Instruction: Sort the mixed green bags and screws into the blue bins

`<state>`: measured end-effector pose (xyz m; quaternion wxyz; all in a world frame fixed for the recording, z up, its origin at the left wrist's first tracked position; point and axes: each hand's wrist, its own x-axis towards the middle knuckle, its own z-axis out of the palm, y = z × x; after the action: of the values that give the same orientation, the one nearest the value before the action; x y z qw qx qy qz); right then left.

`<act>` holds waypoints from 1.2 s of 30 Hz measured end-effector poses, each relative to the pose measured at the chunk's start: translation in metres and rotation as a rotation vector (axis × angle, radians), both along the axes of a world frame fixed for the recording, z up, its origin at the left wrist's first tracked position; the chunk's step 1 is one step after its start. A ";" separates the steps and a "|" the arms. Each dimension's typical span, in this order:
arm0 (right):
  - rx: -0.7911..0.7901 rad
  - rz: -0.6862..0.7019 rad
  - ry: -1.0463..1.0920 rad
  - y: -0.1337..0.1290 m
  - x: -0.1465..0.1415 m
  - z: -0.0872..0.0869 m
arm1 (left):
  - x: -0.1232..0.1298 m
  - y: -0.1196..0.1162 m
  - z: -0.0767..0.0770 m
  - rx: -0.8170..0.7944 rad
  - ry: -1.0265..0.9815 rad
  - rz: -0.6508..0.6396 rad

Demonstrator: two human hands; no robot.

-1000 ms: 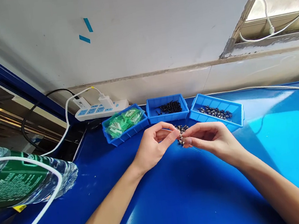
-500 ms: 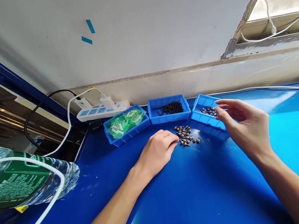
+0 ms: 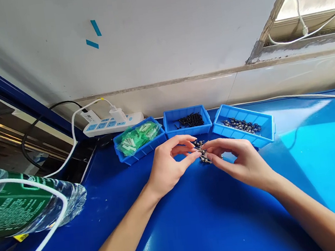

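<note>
My left hand is at the left side of a small pile of metal screws on the blue table. Its index finger and thumb are curved and apart, with no held piece visible. My right hand is at the pile's right side, thumb and forefinger closed together. Anything in that pinch is too small to make out. Both sets of fingertips nearly meet over the pile and hide much of it. Behind the right hand, a blue bin contains similar metal screws.
A middle blue bin holds black screws; a left blue bin holds green packets with white pieces. A power strip lies by the wall. A large water bottle and a white cable occupy the left.
My right hand has moved left from the right bin to the pile, uncovering that bin. My left hand has lifted and spread its thumb and index finger. The view has shifted slightly.
</note>
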<state>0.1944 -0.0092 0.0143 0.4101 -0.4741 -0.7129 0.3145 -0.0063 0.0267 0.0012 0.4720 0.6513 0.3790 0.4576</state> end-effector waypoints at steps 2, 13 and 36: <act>-0.110 0.035 0.081 0.000 -0.001 -0.001 | -0.001 0.000 0.002 -0.061 -0.034 -0.008; -0.355 0.083 0.264 0.004 0.002 0.007 | -0.003 -0.002 0.005 -0.147 0.001 -0.098; 0.181 -0.784 0.123 0.008 0.025 0.016 | -0.007 0.002 -0.018 0.692 0.658 -0.175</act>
<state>0.2198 -0.0009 0.0308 0.5810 -0.6522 -0.4770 0.0980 -0.0134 0.0286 -0.0169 0.1194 0.9096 0.2775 0.2851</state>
